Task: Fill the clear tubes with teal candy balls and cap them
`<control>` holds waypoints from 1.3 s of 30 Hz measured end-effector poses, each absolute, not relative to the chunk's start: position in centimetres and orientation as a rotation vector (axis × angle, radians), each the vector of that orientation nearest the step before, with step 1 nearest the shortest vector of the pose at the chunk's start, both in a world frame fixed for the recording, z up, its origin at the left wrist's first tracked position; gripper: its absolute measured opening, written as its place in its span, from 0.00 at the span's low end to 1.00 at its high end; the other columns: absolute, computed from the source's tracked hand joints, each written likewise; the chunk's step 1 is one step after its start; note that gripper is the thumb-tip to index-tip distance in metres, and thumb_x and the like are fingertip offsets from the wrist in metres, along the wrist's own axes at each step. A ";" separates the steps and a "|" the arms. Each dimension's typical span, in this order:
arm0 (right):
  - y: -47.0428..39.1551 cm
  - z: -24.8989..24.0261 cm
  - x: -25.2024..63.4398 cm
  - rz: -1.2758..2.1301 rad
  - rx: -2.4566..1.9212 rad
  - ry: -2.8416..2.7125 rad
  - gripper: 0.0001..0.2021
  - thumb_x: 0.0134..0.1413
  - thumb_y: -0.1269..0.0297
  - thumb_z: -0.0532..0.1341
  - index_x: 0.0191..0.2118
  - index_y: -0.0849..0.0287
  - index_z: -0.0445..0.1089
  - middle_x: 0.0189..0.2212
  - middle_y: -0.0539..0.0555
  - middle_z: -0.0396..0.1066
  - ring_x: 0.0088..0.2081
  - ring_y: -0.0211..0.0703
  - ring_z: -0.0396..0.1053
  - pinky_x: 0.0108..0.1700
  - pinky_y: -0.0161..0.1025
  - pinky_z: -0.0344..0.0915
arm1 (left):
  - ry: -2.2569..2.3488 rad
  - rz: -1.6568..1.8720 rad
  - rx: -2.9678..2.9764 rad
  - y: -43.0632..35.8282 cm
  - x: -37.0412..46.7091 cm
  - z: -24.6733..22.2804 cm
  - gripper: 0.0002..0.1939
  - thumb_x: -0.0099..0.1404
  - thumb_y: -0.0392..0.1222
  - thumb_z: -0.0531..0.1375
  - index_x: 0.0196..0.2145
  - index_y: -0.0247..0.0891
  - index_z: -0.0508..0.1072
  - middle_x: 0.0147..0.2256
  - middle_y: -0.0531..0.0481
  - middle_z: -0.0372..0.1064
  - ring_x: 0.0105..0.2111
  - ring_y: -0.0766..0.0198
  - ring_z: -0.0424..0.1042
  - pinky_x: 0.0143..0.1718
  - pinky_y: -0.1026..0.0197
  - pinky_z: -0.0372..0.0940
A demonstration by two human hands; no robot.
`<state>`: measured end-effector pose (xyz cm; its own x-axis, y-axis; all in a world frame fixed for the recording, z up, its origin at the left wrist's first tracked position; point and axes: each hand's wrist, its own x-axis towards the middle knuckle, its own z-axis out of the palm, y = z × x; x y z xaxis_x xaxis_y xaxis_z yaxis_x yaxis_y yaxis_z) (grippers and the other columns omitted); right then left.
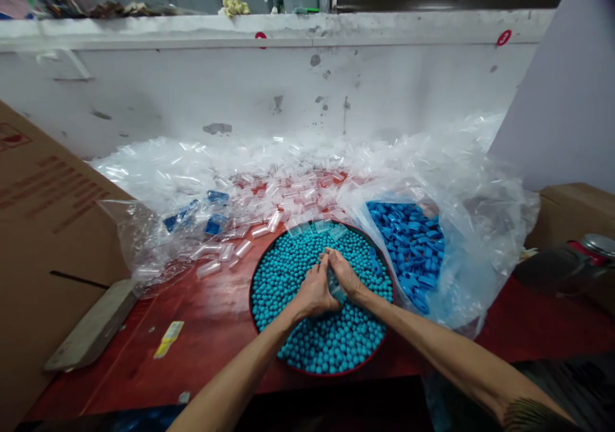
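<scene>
My left hand (316, 291) and my right hand (344, 273) meet low over a round tray (250, 304) filled with small teal balls (327, 348). Between them is a small clear plastic tube (336, 286), tilted, with the fingers of both hands closed around it. My fingertips touch near its far end, so that end is hidden. A few similar clear tubes (323, 226) lie on the balls at the tray's far edge. Right of the tray, an open plastic bag (461, 259) holds many small blue plastic pieces (408, 246).
Loose clear tubes (307, 191) are heaped behind the tray on the red table (211, 323). Blue blocks (216, 224) lie among plastic film at left. A cardboard box (52, 227) stands left, beside a grey bar (91, 326). A lidded jar (598, 246) is at right.
</scene>
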<state>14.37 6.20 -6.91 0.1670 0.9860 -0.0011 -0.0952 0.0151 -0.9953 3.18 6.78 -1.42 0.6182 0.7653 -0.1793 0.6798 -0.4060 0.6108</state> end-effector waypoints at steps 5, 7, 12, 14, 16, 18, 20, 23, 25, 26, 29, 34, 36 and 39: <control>6.1 -6.1 14.6 1.173 -1.218 -1.147 0.30 0.48 0.43 0.49 0.53 0.57 0.57 0.48 0.57 0.62 0.50 0.45 0.60 0.53 0.44 0.53 | 1.195 0.079 2.310 6.7 3.3 -1.8 0.46 0.39 0.40 0.59 0.56 0.31 0.47 0.47 0.38 0.55 0.44 0.47 0.59 0.43 0.51 0.58; 6.3 -5.6 14.8 1.238 -1.192 -1.036 0.30 0.51 0.42 0.44 0.52 0.59 0.56 0.46 0.58 0.64 0.47 0.44 0.63 0.50 0.44 0.57 | 1.173 0.136 2.327 6.4 3.1 -1.9 0.46 0.41 0.39 0.58 0.57 0.33 0.44 0.46 0.38 0.55 0.44 0.48 0.59 0.43 0.51 0.58; 4.0 -3.4 16.4 0.880 -1.330 -1.163 0.18 0.54 0.51 0.47 0.41 0.59 0.63 0.34 0.55 0.67 0.38 0.43 0.66 0.43 0.42 0.61 | 1.085 0.304 2.318 5.5 1.9 -1.8 0.48 0.42 0.38 0.58 0.59 0.33 0.39 0.49 0.39 0.52 0.49 0.50 0.54 0.49 0.52 0.52; 1.8 -2.5 17.0 0.667 -1.333 -1.537 0.12 0.54 0.57 0.50 0.34 0.58 0.65 0.30 0.53 0.67 0.35 0.42 0.65 0.42 0.41 0.60 | 1.079 0.370 2.311 5.2 1.1 -1.3 0.47 0.43 0.38 0.57 0.59 0.34 0.38 0.48 0.40 0.53 0.48 0.52 0.55 0.49 0.53 0.52; -0.3 -1.8 17.2 0.588 -1.212 -1.950 0.11 0.53 0.59 0.52 0.37 0.60 0.65 0.30 0.54 0.67 0.35 0.42 0.64 0.41 0.40 0.60 | 1.086 0.410 2.308 5.1 0.1 -0.7 0.45 0.45 0.38 0.57 0.59 0.35 0.39 0.46 0.42 0.55 0.46 0.53 0.57 0.48 0.52 0.54; -1.6 -1.5 16.9 0.521 -1.097 -2.217 0.17 0.51 0.61 0.54 0.46 0.63 0.61 0.37 0.58 0.67 0.40 0.45 0.62 0.43 0.42 0.59 | 1.117 0.408 2.290 5.2 -1.1 -0.2 0.44 0.46 0.37 0.56 0.59 0.35 0.41 0.44 0.42 0.57 0.44 0.54 0.59 0.47 0.52 0.55; -2.0 -1.4 16.3 0.457 -1.038 -2.348 0.21 0.50 0.62 0.55 0.50 0.66 0.56 0.43 0.62 0.64 0.45 0.46 0.60 0.46 0.43 0.57 | 1.177 0.398 2.255 5.4 -2.3 0.1 0.44 0.45 0.37 0.57 0.58 0.37 0.41 0.44 0.43 0.56 0.43 0.54 0.59 0.45 0.52 0.57; -1.8 -1.5 15.1 0.386 -0.876 -2.558 0.17 0.51 0.60 0.53 0.45 0.64 0.60 0.40 0.60 0.64 0.44 0.45 0.59 0.47 0.43 0.55 | 1.272 0.406 2.239 5.8 -3.9 0.3 0.45 0.44 0.37 0.57 0.58 0.38 0.41 0.43 0.45 0.56 0.42 0.56 0.61 0.45 0.54 0.58; -1.3 -1.6 14.4 0.320 -0.706 -2.715 0.13 0.52 0.58 0.52 0.41 0.59 0.63 0.39 0.57 0.64 0.44 0.44 0.59 0.50 0.45 0.51 | 1.334 0.382 2.270 6.0 -4.6 0.4 0.45 0.44 0.37 0.57 0.58 0.37 0.42 0.43 0.45 0.55 0.42 0.56 0.60 0.45 0.55 0.57; -1.0 -1.7 14.1 0.277 -0.638 -2.778 0.12 0.52 0.58 0.52 0.39 0.57 0.64 0.38 0.56 0.64 0.45 0.44 0.58 0.52 0.47 0.48 | 1.364 0.353 2.289 6.1 -4.9 0.5 0.44 0.44 0.37 0.57 0.58 0.37 0.43 0.44 0.44 0.55 0.43 0.56 0.60 0.45 0.55 0.57; 0.5 -2.3 13.7 0.136 -0.611 -2.881 0.08 0.49 0.59 0.54 0.35 0.53 0.65 0.39 0.54 0.63 0.50 0.46 0.53 0.54 0.53 0.40 | 1.453 0.239 2.316 6.1 -5.3 0.7 0.42 0.44 0.37 0.56 0.57 0.34 0.44 0.45 0.42 0.54 0.45 0.54 0.59 0.47 0.54 0.55; 3.3 -3.5 14.4 0.092 -0.756 -2.841 0.11 0.45 0.58 0.58 0.35 0.54 0.67 0.43 0.57 0.62 0.53 0.52 0.49 0.53 0.57 0.39 | 1.584 0.048 2.359 6.0 -5.2 1.0 0.42 0.44 0.37 0.56 0.57 0.33 0.44 0.45 0.41 0.56 0.45 0.53 0.59 0.46 0.53 0.54; 3.6 -3.8 14.9 0.118 -0.833 -2.764 0.12 0.46 0.58 0.57 0.39 0.55 0.67 0.44 0.57 0.62 0.53 0.52 0.49 0.53 0.57 0.39 | 1.628 -0.036 2.381 6.1 -5.0 1.1 0.42 0.44 0.37 0.55 0.57 0.33 0.45 0.45 0.40 0.56 0.44 0.51 0.59 0.45 0.53 0.54; 3.4 -3.9 15.6 0.205 -1.034 -2.510 0.18 0.49 0.57 0.56 0.46 0.55 0.63 0.47 0.58 0.60 0.54 0.52 0.50 0.54 0.56 0.40 | 1.677 -0.148 2.398 6.5 -4.5 0.9 0.42 0.44 0.36 0.55 0.57 0.31 0.45 0.46 0.36 0.56 0.44 0.48 0.59 0.42 0.51 0.55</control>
<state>15.62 3.40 -3.92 -0.6372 0.7006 0.3211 0.6393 0.7132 -0.2874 -4.53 6.48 0.92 0.3471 0.9159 -0.2018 0.9370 -0.3299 0.1145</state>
